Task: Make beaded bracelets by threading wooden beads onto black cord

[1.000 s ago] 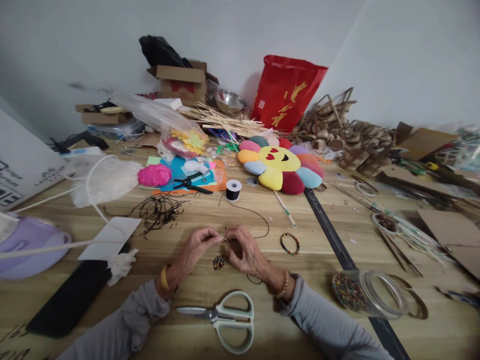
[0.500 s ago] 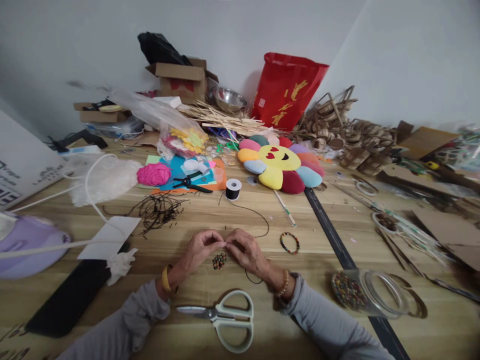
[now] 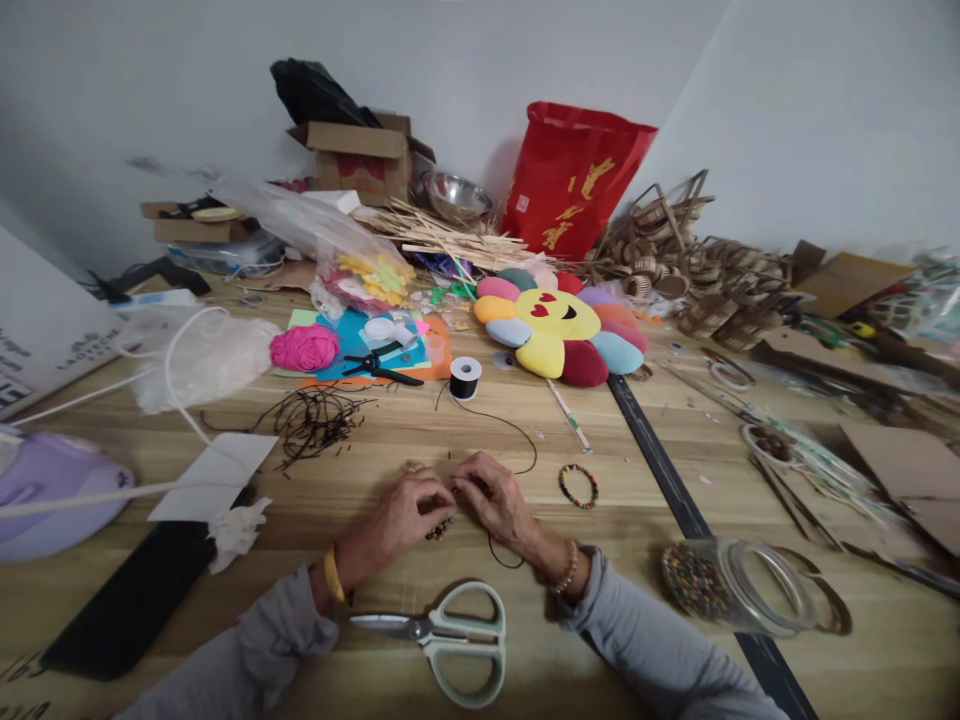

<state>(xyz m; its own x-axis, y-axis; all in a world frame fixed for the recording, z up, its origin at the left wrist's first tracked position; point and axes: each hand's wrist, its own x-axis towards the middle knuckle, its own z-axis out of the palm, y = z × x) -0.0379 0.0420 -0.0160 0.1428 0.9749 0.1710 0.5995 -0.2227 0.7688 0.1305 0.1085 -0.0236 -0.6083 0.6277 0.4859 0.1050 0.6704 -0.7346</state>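
Observation:
My left hand (image 3: 401,514) and my right hand (image 3: 491,497) rest together on the wooden table (image 3: 645,600), fingertips pinched and meeting. A small cluster of coloured beads (image 3: 438,529) lies under my left fingers, which touch it. A thin black cord (image 3: 504,428) runs from my right hand up to a black spool (image 3: 465,378). A finished bead bracelet (image 3: 578,486) lies to the right of my right hand. What exactly each pinch holds is too small to make out.
Pale green scissors (image 3: 450,636) lie just in front of my wrists. A tipped glass jar of beads (image 3: 727,584) sits at the right. A flower cushion (image 3: 558,327), a red bag (image 3: 574,176), black cord scraps (image 3: 311,418) and a black phone (image 3: 139,600) surround the spot.
My left hand has dropped lower and moved right, now covering part of the bead cluster. My right hand stayed close against it, almost still.

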